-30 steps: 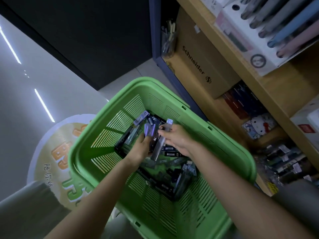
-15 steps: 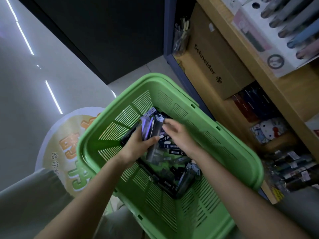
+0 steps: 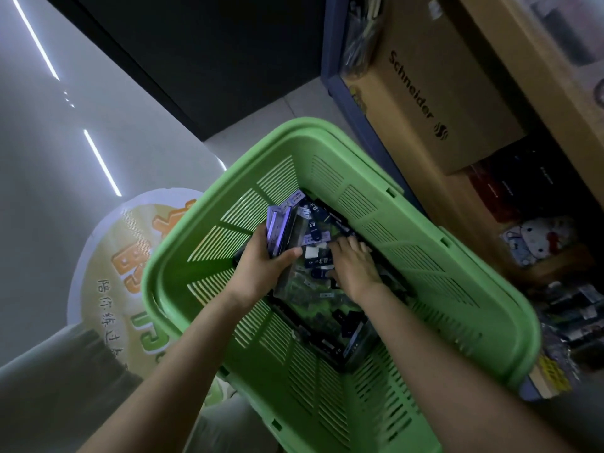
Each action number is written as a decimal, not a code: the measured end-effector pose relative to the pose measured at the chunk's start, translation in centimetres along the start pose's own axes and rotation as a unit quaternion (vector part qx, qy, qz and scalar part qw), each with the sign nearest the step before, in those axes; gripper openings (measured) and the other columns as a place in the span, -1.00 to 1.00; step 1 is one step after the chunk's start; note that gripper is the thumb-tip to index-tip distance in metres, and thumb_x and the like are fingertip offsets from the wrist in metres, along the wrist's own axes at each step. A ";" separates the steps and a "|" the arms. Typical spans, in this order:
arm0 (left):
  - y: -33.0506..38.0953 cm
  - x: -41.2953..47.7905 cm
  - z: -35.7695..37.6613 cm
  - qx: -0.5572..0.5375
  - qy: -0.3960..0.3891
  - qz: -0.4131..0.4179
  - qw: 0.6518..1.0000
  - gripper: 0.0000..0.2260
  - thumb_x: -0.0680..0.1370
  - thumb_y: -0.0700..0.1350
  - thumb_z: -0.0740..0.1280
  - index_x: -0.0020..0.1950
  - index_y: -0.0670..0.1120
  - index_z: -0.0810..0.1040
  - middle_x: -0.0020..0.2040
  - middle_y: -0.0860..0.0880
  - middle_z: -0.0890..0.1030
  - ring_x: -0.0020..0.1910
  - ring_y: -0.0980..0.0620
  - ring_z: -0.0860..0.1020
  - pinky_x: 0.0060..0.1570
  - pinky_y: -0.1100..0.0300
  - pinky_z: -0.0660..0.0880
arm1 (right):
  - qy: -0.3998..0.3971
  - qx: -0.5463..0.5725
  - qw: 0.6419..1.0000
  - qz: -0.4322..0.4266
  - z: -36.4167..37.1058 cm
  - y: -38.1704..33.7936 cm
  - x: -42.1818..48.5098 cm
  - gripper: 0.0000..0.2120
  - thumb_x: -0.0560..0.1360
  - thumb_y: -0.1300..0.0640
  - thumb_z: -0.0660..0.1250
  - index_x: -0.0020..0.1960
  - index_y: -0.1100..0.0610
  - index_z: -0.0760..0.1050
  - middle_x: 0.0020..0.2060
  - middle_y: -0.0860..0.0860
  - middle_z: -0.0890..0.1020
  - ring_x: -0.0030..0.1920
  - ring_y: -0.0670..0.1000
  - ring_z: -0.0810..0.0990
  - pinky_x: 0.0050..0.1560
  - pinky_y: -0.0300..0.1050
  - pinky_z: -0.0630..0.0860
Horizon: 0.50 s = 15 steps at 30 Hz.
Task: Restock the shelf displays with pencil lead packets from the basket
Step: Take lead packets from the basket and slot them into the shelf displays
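Note:
A green slotted plastic basket (image 3: 464,289) fills the middle of the view, with several dark pencil lead packets (image 3: 330,308) loose on its floor. My left hand (image 3: 261,266) grips a small stack of packets (image 3: 281,228), purple-edged and standing upright above the pile. My right hand (image 3: 354,264) lies palm down on the loose packets at the basket's far side, fingers spread over them and partly hiding them. Whether its fingers pinch a packet is hidden.
Wooden shelves (image 3: 464,204) run along the right, holding a brown Schneider carton (image 3: 438,93), dark packs and a cartoon cat item (image 3: 539,240). A clear cup of pens (image 3: 362,34) stands at the shelf's far end. A round floor sticker (image 3: 111,266) lies left of the basket.
My right hand put the packet it held into my left hand's stack, then dropped back onto the loose packets. The left hand's stack rose slightly. The camera moved closer.

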<state>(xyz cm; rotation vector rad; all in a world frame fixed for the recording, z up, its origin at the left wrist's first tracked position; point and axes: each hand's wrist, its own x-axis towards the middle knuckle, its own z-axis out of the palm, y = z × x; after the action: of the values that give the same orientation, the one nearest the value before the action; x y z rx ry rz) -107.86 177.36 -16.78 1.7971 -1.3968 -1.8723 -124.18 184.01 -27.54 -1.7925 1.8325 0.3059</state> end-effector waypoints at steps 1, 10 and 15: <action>0.0 0.1 -0.1 -0.003 0.001 -0.005 1.000 -0.67 0.50 -0.15 0.39 0.19 -0.05 0.34 0.02 -0.04 0.57 -0.07 0.07 0.59 -0.16 0.28 0.55 | -0.016 -0.003 1.000 0.006 0.2 -0.1 0.2 -0.56 0.54 0.09 0.29 0.37 0.16 0.28 0.31 0.11 0.38 0.33 0.11 0.29 0.31 -0.07 0.20; 0.0 -0.5 -0.2 -0.067 -0.019 -0.030 0.997 -0.61 0.49 -0.31 0.38 0.25 -0.09 0.37 -0.08 -0.03 0.62 -0.27 0.14 0.65 -0.28 0.30 0.56 | -0.102 0.009 0.994 0.028 0.8 -0.2 -0.2 -0.56 0.52 0.29 0.28 0.35 0.25 0.24 0.32 0.17 0.38 0.33 0.13 0.31 0.27 -0.09 0.28; 0.2 -1.5 0.0 -0.096 -0.023 -0.043 0.994 -0.67 0.50 -0.34 0.34 0.20 -0.11 0.37 -0.12 -0.11 0.62 -0.30 0.05 0.65 -0.29 0.26 0.57 | -0.058 0.171 0.980 0.081 -0.8 -0.4 -1.7 -0.73 0.63 0.26 0.10 0.32 0.27 0.28 0.25 0.19 0.42 0.19 0.15 0.43 0.09 -0.06 0.40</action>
<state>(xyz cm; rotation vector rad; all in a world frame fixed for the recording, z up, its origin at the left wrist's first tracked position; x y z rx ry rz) -107.62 178.31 -15.63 1.7558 -1.1244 -2.0257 -124.04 184.99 -25.93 -1.3697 1.8238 0.1400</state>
